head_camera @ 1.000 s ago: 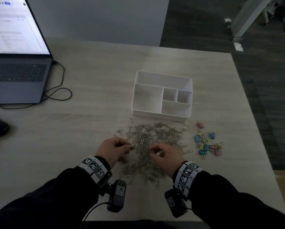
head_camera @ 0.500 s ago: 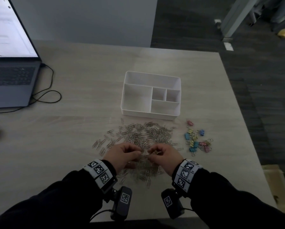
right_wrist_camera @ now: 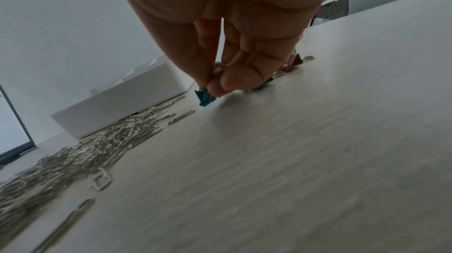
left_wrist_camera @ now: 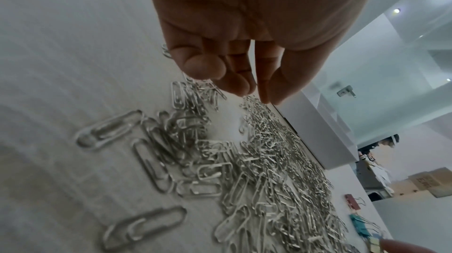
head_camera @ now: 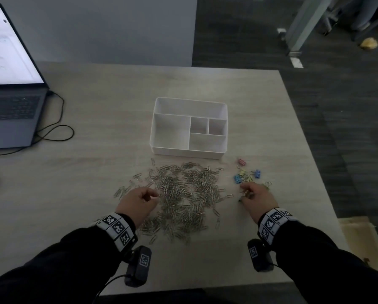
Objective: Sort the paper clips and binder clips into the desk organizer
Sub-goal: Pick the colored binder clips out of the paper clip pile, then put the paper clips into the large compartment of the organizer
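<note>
A white desk organizer (head_camera: 224,110) with several empty compartments stands mid-table. In front of it spreads a wide pile of silver paper clips (head_camera: 183,191). To the right of the pile lies a small cluster of coloured binder clips (head_camera: 247,174). My left hand (head_camera: 156,195) hovers at the pile's left edge, and in the left wrist view its fingertips (left_wrist_camera: 234,85) meet the thumb just over the clips (left_wrist_camera: 269,170); whether a clip is between them is hidden. My right hand (head_camera: 244,190) is at the near edge of the binder clips, pinching a teal binder clip (right_wrist_camera: 205,98) between thumb and fingers.
An open laptop (head_camera: 10,110) with a looping black cable (head_camera: 58,130) sits at the far left. The table's right edge (head_camera: 310,163) runs close beyond the binder clips, with dark floor past it. The organizer wall (right_wrist_camera: 122,106) rises just behind the clip pile.
My right hand left the middle of the paper clip pile and moved right to the binder clips, taking one. My left hand drew slightly left to the pile's edge.
</note>
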Demonstrator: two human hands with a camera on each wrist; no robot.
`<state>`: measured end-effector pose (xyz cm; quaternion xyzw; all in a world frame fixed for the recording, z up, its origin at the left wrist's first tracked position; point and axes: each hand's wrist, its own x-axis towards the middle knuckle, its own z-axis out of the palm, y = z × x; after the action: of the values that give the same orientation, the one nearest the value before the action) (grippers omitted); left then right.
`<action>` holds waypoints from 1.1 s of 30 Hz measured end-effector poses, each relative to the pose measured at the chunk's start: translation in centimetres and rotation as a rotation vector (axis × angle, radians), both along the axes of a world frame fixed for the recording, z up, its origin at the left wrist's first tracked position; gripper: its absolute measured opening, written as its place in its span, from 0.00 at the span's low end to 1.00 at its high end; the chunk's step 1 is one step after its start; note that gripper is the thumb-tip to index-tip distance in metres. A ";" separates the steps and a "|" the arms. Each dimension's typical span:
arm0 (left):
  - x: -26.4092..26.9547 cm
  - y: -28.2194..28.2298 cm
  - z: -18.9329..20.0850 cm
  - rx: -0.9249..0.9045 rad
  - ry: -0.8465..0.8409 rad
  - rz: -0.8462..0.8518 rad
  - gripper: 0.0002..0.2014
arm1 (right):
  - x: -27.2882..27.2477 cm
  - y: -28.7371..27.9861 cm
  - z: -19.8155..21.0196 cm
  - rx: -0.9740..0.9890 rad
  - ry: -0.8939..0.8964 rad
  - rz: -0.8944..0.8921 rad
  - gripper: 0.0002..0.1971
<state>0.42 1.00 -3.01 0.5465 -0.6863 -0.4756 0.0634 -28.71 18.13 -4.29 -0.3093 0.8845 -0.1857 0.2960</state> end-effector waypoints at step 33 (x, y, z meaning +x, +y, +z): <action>3.9 1.1 -0.8 -0.089 -0.510 -0.163 0.45 | 6.6 -2.7 0.0 0.175 -0.009 0.541 0.40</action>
<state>4.27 2.12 -3.77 0.5882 -0.7422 -0.2954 -0.1260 -22.06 15.48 -4.26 -0.5066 0.7810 -0.0245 0.3644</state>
